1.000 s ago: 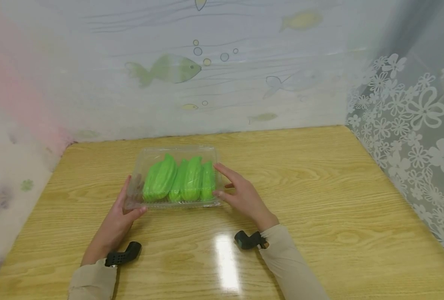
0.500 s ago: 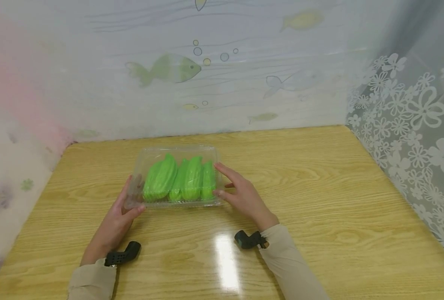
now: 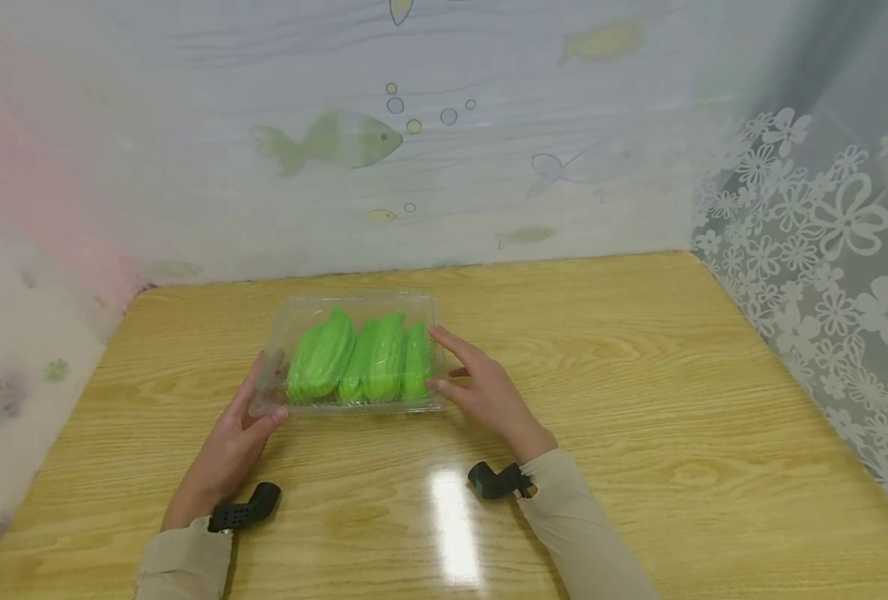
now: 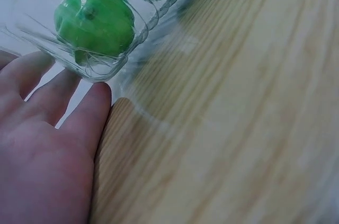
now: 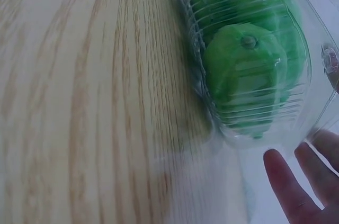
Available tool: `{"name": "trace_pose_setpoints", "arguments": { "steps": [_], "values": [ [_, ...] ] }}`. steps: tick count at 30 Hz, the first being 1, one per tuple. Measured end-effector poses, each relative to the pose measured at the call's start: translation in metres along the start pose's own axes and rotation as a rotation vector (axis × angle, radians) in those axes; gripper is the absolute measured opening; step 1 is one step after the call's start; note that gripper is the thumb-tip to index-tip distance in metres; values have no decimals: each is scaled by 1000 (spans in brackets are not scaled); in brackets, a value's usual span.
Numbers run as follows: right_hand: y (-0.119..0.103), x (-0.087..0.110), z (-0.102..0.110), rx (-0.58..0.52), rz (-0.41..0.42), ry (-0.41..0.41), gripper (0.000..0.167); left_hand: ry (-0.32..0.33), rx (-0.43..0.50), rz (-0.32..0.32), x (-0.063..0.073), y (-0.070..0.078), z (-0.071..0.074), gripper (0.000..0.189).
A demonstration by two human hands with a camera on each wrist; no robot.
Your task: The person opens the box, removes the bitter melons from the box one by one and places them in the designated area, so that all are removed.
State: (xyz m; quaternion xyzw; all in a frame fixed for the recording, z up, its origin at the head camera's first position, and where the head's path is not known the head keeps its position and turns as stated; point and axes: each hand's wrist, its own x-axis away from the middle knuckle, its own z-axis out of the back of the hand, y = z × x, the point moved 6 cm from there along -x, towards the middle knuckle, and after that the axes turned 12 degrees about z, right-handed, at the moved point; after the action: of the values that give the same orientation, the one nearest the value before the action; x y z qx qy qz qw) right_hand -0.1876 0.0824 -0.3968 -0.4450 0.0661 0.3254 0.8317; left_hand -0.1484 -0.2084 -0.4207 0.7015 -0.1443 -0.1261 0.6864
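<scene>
A clear plastic clamshell box (image 3: 361, 301) with its lid down sits on the wooden table (image 3: 624, 400). Inside, several long, ridged green vegetables (image 3: 384, 358) lie side by side; their rounded stem ends show in both wrist views. My left hand (image 3: 228, 446) is at the box's left end, its thumb at the near left corner and its fingers along the side. In the left wrist view those fingers (image 4: 87, 113) are extended at the box's edge. My right hand (image 3: 489, 396) is at the right end, thumb and fingers spread, fingertips (image 5: 278, 163) close by the plastic wall.
Behind the table's far edge rises a wall covering (image 3: 459, 183) printed with fish. A white floral pattern (image 3: 811, 242) covers the surface on the right. Black wrist cameras (image 3: 247, 508) sit on both cuffs. A bright glare patch (image 3: 453, 525) lies on the near tabletop.
The left thumb has slid slightly left along the box's near edge. Box and right hand have stayed almost still.
</scene>
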Motion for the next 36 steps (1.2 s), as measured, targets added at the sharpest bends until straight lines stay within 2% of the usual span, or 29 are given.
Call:
{"name": "trace_pose_setpoints", "arguments": {
  "steps": [10, 23, 30, 36],
  "values": [
    [-3, 0, 0, -13, -23, 9, 63, -27, 35, -65, 0, 3, -1, 69],
    [0, 1, 1, 24, -32, 30, 64, 7, 78, -35, -3, 4, -3, 62],
    [-1, 2, 0, 40, -28, 25, 64, -21, 148, -56, -1, 3, -4, 59],
    [0, 1, -1, 31, -40, 32, 63, -16, 170, -55, -1, 1, -2, 58]
  ]
}}
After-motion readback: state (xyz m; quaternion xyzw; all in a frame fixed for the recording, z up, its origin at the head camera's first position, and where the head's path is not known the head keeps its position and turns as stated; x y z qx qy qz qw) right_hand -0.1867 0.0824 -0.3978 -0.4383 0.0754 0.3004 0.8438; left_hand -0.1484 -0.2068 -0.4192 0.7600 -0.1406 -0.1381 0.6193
